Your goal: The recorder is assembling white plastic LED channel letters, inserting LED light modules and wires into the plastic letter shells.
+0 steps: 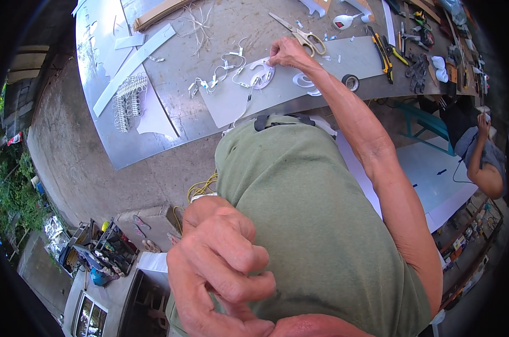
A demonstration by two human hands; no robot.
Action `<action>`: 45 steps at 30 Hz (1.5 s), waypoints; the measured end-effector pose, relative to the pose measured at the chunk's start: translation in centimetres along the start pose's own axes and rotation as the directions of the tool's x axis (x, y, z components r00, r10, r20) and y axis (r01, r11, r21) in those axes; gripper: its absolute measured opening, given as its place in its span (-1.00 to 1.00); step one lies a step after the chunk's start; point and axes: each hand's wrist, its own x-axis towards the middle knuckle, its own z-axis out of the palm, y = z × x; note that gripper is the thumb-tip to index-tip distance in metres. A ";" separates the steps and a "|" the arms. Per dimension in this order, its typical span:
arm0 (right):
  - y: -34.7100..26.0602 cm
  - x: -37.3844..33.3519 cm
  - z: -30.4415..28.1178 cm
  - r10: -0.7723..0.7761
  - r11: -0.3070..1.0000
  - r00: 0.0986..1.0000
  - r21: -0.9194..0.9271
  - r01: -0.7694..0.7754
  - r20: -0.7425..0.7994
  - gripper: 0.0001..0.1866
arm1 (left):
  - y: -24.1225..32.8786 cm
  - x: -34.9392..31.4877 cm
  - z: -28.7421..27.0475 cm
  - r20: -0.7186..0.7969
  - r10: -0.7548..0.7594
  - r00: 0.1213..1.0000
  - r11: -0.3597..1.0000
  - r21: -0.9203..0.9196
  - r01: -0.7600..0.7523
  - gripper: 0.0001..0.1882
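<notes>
I am seeing the left hand [221,269] closest, and its fingers are curling in; I cannot tell if it is holding anything. Behind it, a dull green cloth shirt [305,208] is covering the person's body. Farther out, the right hand [288,54] is reaching over a long, flat grey sheet [226,110]. Its fingertips are pinching together at the top edge of a white curved piece [264,82], but I cannot tell what they are gripping. That piece is lying on the sheet, with a white wire string of small lights [214,84] running beside it to the left. To its right, thin white curved strips [303,82] are resting, then a round black tape roll [350,83]. Beyond the hand, silver scissors with cream handles [303,37] are lying open.
</notes>
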 end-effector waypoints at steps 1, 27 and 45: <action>-0.2 0.0 0.0 -0.003 1.000 1.000 0.000 0.003 0.002 -0.68 | 0.1 0.1 -0.1 0.008 0.002 1.000 1.000 -0.010 -0.002 -0.87; -1.5 -0.6 -0.4 0.014 1.000 0.999 -0.021 -0.013 0.033 -0.69 | -9.4 -19.2 -22.7 -0.360 -0.700 0.616 -0.311 0.931 0.191 -0.46; -1.0 -0.5 -0.4 0.031 0.997 0.998 -0.067 -0.028 0.052 -0.68 | -9.3 -17.3 -28.7 -0.343 -0.536 0.772 -0.364 0.918 0.155 -0.63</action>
